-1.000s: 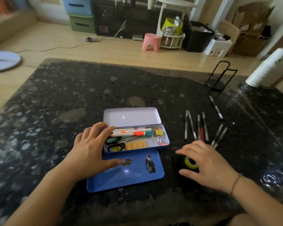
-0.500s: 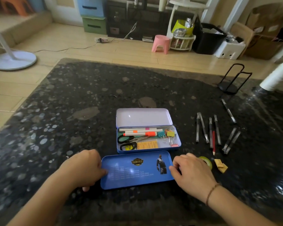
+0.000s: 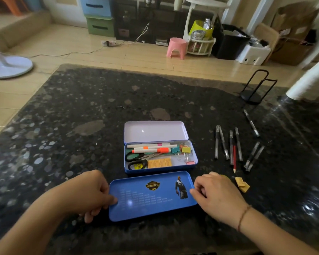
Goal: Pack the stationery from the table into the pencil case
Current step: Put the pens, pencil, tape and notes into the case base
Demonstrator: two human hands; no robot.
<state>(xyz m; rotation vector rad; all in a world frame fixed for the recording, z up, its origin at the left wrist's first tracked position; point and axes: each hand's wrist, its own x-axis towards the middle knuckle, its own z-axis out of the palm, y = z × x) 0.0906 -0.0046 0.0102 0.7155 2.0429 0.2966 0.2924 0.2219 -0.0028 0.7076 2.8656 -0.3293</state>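
blue tray [image 3: 151, 197], held between left hand [image 3: 89, 193], right hand [image 3: 216, 194]

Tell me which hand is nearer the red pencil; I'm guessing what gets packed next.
Right. The right hand lies just below-left of the red pencil; the left hand is across the blue tray.

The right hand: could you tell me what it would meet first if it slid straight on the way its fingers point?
The right hand points left, fingertips already at the shallow blue metal tray, so it would likely meet that end rim first.
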